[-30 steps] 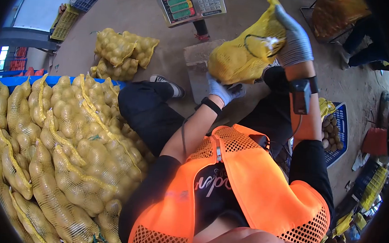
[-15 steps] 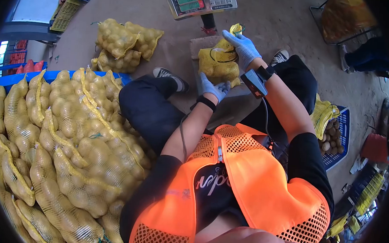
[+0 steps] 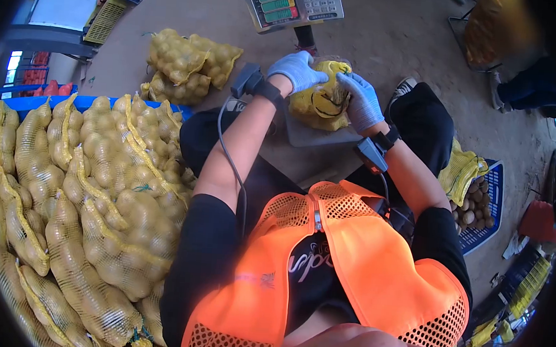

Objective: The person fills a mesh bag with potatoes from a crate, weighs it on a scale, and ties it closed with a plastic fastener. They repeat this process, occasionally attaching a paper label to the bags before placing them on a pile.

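A yellow mesh bag [image 3: 320, 106] with a dark band or cord across it sits on the grey scale platform [image 3: 312, 137] between my legs. What fills it is hard to make out. My left hand [image 3: 297, 73], in a pale blue glove, is closed at the upper left of the bag, with some fingertips hidden. From the other side, my right hand [image 3: 360, 102], gloved the same way, pinches the bag's gathered top. Beyond the bag stands the scale's display and keypad [image 3: 293, 3], with lit green readouts.
At my left, a blue-rimmed bin [image 3: 98, 101] is heaped with potato-filled mesh bags [image 3: 96, 226]. Several filled bags [image 3: 183, 59] lie on the floor ahead. A blue crate [image 3: 491, 212] of loose potatoes is at my right. Another person's leg [image 3: 528, 87] shows at far right.
My left hand has moved from the bag's near side up to its top left. My right hand has come lower around the bag's top. The bag's top has tipped down.
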A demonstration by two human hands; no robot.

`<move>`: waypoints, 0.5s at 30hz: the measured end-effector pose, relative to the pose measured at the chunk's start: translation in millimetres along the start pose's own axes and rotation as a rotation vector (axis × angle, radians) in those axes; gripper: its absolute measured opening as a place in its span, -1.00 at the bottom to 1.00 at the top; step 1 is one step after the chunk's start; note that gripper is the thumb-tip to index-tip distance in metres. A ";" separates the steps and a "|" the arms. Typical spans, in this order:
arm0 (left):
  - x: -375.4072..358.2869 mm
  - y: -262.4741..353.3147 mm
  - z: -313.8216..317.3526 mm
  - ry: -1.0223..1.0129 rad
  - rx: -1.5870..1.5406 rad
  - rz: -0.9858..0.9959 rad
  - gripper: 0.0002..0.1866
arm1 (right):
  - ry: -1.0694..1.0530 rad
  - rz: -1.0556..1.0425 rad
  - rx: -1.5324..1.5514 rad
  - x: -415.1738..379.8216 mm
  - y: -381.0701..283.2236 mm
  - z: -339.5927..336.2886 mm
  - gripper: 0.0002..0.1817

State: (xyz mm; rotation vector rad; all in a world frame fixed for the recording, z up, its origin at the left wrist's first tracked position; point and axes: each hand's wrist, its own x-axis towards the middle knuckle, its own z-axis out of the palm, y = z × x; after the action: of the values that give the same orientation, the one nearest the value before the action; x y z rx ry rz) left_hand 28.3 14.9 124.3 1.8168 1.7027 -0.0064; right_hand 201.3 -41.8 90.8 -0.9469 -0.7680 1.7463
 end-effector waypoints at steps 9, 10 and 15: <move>8.0 1.0 8.6 -0.046 -0.008 0.021 -0.45 | -0.082 0.035 -0.057 -10.4 9.4 -1.4 -0.79; 4.6 4.5 2.2 -0.079 0.168 0.045 -0.51 | -0.086 0.037 -0.052 -11.2 8.5 -1.0 -0.79; 3.9 -13.6 -6.9 0.299 0.192 -0.126 -0.66 | 0.158 0.013 0.012 -6.9 6.0 -9.8 -0.79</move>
State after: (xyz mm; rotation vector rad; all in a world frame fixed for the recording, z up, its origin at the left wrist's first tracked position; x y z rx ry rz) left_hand 13.9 20.8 122.2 1.9208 2.0863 0.0532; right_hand 208.7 -49.6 82.7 -1.0697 -0.6499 1.6627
